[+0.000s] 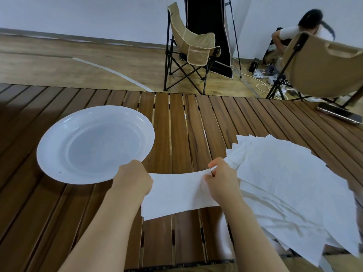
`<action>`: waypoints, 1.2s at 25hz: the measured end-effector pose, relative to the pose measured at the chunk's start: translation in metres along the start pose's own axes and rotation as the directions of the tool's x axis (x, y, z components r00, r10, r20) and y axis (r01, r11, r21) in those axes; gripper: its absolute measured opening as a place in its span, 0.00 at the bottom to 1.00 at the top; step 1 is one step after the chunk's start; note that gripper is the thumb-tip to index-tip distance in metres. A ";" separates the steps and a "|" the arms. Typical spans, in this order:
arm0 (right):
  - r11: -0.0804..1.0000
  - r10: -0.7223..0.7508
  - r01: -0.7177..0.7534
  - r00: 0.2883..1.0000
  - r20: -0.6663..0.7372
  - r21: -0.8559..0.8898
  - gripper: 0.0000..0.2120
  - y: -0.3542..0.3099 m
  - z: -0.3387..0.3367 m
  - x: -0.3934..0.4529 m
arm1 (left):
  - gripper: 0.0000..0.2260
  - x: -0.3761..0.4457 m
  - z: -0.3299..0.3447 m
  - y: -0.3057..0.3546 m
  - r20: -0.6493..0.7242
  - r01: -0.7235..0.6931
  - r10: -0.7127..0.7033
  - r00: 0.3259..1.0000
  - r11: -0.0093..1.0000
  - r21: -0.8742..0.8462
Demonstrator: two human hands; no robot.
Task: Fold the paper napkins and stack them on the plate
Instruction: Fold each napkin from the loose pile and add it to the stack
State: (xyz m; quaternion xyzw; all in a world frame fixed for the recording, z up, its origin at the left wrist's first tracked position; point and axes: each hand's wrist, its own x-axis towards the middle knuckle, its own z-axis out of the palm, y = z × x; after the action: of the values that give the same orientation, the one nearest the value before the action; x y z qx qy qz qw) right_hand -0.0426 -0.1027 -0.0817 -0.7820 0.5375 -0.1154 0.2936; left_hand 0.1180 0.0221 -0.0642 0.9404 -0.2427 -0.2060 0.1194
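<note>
- A white paper napkin [176, 191] is held stretched just above the brown slatted wooden table [176, 118]: its left edge is gripped by the left hand [133, 178], its right edge pinched by the right hand [220, 178].
- A loose pile of white napkins [284, 183] lies to the right.
- The round white plate [95, 144] sits bare at left, beyond the left hand.

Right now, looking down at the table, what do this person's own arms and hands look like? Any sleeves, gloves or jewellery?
Both forearms are bare all the way to the bottom edge of the picture: no sleeves show. The left hand and the right hand wear no gloves, and no rings, watch or bracelet can be seen on the sides facing the camera. No cables or markings show either.
</note>
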 end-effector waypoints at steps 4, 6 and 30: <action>1.000 -0.004 0.004 1.000 0.002 -0.009 0.10 -0.002 0.000 0.000 | 0.09 -0.001 -0.005 0.000 0.032 0.054 -0.055 0.998 0.998 0.024; 1.000 -0.015 0.015 1.000 -0.001 -0.028 0.11 -0.003 0.000 -0.001 | 0.11 -0.005 -0.008 0.003 0.021 0.056 -0.057 0.998 0.998 0.040; 0.907 0.156 -0.266 0.932 -0.327 -0.326 0.14 0.015 -0.056 -0.015 | 0.12 -0.056 -0.035 -0.006 -0.065 -0.177 0.170 0.983 0.976 -0.125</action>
State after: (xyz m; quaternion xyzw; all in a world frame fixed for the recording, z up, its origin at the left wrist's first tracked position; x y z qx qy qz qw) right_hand -0.0881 -0.1120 -0.0434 -0.7334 0.6692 -0.0955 0.0711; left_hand 0.0911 0.0598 -0.0161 0.9111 -0.3067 -0.1845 0.2044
